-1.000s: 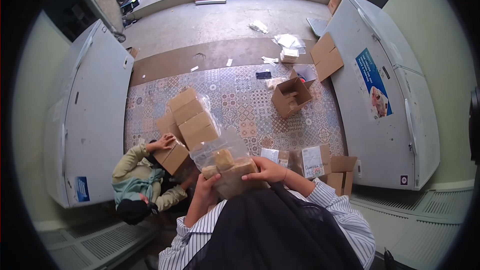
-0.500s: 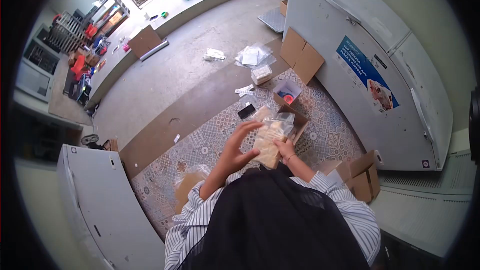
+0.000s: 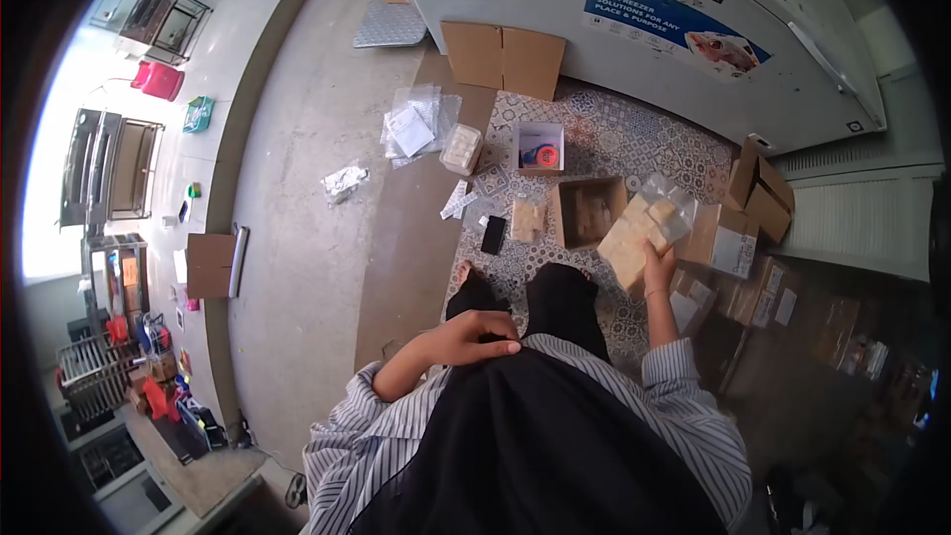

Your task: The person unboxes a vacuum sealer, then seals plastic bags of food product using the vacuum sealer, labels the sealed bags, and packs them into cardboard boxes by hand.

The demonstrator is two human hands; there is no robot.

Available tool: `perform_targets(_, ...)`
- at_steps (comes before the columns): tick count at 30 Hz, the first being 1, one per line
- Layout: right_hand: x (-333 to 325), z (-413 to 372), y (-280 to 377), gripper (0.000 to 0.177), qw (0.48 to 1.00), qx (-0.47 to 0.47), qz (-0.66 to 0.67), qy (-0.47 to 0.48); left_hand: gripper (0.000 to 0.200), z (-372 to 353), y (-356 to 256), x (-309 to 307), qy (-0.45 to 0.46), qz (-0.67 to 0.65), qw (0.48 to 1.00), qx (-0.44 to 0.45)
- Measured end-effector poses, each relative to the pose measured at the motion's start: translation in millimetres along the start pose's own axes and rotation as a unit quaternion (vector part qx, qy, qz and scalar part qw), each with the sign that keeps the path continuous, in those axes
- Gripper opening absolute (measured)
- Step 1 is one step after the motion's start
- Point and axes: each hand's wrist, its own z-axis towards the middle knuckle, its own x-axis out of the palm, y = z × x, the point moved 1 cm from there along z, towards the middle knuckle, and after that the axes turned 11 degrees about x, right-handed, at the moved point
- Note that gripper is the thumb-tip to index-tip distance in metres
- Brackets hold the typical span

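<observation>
My right hand (image 3: 658,264) grips a clear plastic bag of tan blocks (image 3: 642,231) and holds it out to the right, beside an open cardboard box (image 3: 588,212) on the patterned floor. My left hand (image 3: 477,335) rests on my black apron at the waist, fingers curled and holding nothing. A smaller packet of tan blocks (image 3: 526,218) lies on the floor left of the open box, next to a black phone (image 3: 492,235).
A white chest freezer (image 3: 634,20) fills the top. Flattened cardboard (image 3: 502,57) leans at its base. A small box with a red roll (image 3: 540,148), loose plastic bags (image 3: 414,124) and labelled cartons (image 3: 733,243) lie around. Bare concrete floor stretches left.
The view swung round to the right. My left hand let go of the bag and dropped to my waist. My right hand carried the bag out to the right.
</observation>
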Motion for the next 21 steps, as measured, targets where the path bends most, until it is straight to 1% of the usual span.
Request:
perform_targets(1,5.6,-17.4,-4.4,0.038,0.998,0.025,0.059,0.005,0.024,-11.4,0.7,-12.3,0.001,-0.028,1.000,-0.010)
perform_targets(2,17.9,-24.9,-4.0,0.041,0.992,0.045,0.121,0.011,0.024,-25.8,5.5,-25.3,0.039,-0.063,0.991,-0.110)
perform_targets(3,28.7,-39.2,0.0,0.044,0.992,0.069,0.096,0.037,0.025,-46.1,10.8,-30.2,0.078,-0.103,0.968,-0.215)
perform_targets(4,42.3,-57.3,1.9,0.046,0.991,0.096,0.074,0.064,0.025,-63.7,15.4,-32.2,0.086,-0.116,0.964,-0.222)
perform_targets(5,60.4,-69.5,0.2,0.039,0.994,0.090,0.035,0.052,0.025,-78.0,22.5,-33.9,0.078,-0.106,0.966,-0.222)
perform_targets(6,80.3,-75.9,-15.8,0.041,0.996,0.070,0.016,0.058,0.024,-96.8,31.6,-33.7,0.070,-0.093,0.968,-0.222)
perform_targets(7,101.5,-85.4,-9.3,0.047,0.997,0.065,0.008,0.045,0.025,-108.8,41.3,-36.1,0.058,-0.108,0.962,-0.243)
perform_targets(8,122.1,-82.4,-26.4,0.053,0.993,0.086,0.018,0.076,0.026,-117.4,53.1,-40.8,0.039,-0.129,0.954,-0.269)
perform_targets(10,173.2,-66.2,-67.5,0.055,0.988,0.117,0.050,0.091,0.027,-123.7,93.3,-67.9,-0.006,-0.156,0.938,-0.310)
perform_targets(11,204.2,-49.5,-98.5,0.055,0.988,0.116,0.059,0.085,0.027,-125.1,117.1,-85.4,-0.027,-0.168,0.930,-0.325)
perform_targets(13,269.3,-9.9,-171.5,0.053,0.979,0.116,0.113,0.121,0.029,-123.4,175.6,-121.4,-0.055,-0.176,0.917,-0.354)
perform_targets(14,295.5,13.0,-210.2,0.053,0.979,0.125,0.116,0.110,0.029,-125.6,209.5,-136.0,-0.058,-0.185,0.908,-0.371)
perform_targets(15,320.1,43.7,-244.9,0.052,0.972,0.169,0.092,0.135,0.030,-130.6,245.2,-148.4,-0.057,-0.196,0.898,-0.390)
perform_targets(16,349.2,61.8,-280.5,0.050,0.960,0.220,0.073,0.159,0.030,-141.8,279.5,-160.6,-0.050,-0.210,0.883,-0.417)
perform_targets(18,394.4,105.0,-338.6,0.048,0.973,0.164,0.005,0.162,0.032,-177.2,344.2,-185.4,-0.016,-0.249,0.842,-0.478)
perform_targets(19,411.3,123.3,-366.9,0.049,0.973,0.159,0.012,0.165,0.032,-200.7,373.7,-200.4,0.017,-0.276,0.805,-0.524)
perform_targets(20,425.5,138.2,-396.5,0.049,0.974,0.155,0.019,0.165,0.033,-225.8,397.4,-219.0,0.050,-0.297,0.755,-0.583)
perform_targets(21,430.9,144.8,-397.6,0.048,0.973,0.155,0.055,0.164,0.034,-244.8,427.8,-246.9,0.069,-0.296,0.703,-0.642)
